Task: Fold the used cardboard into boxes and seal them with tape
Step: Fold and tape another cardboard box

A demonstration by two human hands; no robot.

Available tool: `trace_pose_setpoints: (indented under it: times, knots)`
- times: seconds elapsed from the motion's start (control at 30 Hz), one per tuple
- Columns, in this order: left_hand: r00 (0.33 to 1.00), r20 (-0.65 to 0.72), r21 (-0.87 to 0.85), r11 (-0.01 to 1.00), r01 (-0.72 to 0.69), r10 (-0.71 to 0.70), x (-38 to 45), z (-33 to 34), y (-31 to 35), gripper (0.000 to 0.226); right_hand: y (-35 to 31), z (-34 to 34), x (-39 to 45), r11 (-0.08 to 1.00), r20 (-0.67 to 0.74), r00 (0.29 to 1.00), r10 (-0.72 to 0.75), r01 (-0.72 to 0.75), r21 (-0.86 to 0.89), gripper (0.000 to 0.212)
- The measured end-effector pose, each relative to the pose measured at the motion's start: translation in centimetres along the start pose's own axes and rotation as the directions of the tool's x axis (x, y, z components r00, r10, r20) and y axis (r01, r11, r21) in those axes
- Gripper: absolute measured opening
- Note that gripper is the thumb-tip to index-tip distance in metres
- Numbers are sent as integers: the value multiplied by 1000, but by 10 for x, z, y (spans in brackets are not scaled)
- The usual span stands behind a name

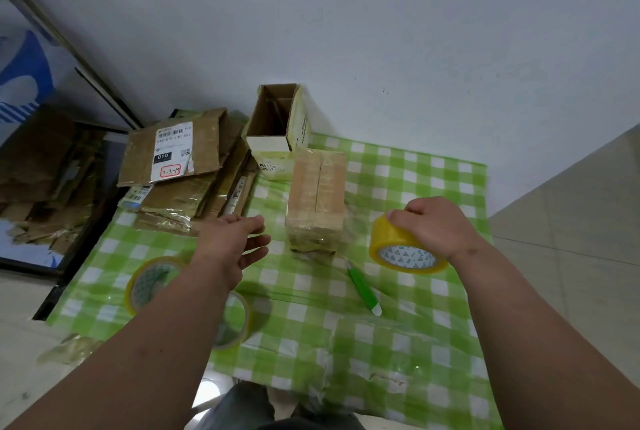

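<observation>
Cardboard, flattened and stacked, lies at the far left corner of the green-checked tablecloth, its top sheet bearing a white shipping label. Nearer on that side, a yellow-edged tape roll lies partly hidden behind the left forearm, and a second roll sits just beside it toward the table's front edge. The left hand hovers above the cloth with fingers loose and spread, holding nothing. Beyond it, against the wall, an open-topped box stands with its inside showing. Just in front of that stands a taped-up box (its glossy wrap catches the light), between the two hands and touched by neither. A green utility knife lies on the cloth near this box's front end. Furthest right, the right hand grips a third tape roll from above, fingers curled over its rim.
</observation>
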State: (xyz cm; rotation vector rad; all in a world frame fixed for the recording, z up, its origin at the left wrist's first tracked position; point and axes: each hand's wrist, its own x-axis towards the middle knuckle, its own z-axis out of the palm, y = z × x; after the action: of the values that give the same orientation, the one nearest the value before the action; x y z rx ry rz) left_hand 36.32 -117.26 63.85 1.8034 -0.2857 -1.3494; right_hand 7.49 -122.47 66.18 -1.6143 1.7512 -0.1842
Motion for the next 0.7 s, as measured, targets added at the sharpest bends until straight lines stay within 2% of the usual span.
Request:
trace_pose_setpoints:
  times: [0.17,0.27,0.37,0.47,0.57,0.7]
  knots:
    - [999,-25,23,999,26,-25,4,5,-7,12,4,13,7,991,13,999,50,-48,-127,45]
    - [998,-31,58,997,48,-47,6,8,-11,10,-1,24,7,971,54,996,74,-59,-233,35]
    - [998,-48,130,990,44,-38,7,13,-15,9,-11,34,7,926,67,992,111,-79,-368,64]
    - [999,-42,216,976,33,-24,8,20,-16,14,-17,43,9,910,62,991,115,-80,-406,71]
    - [999,-25,295,955,35,-29,8,26,-11,15,-20,52,12,903,42,992,120,-92,-420,63]
    - [999,-18,350,936,43,-39,8,29,-6,14,-24,57,14,927,4,992,127,-117,-355,51]
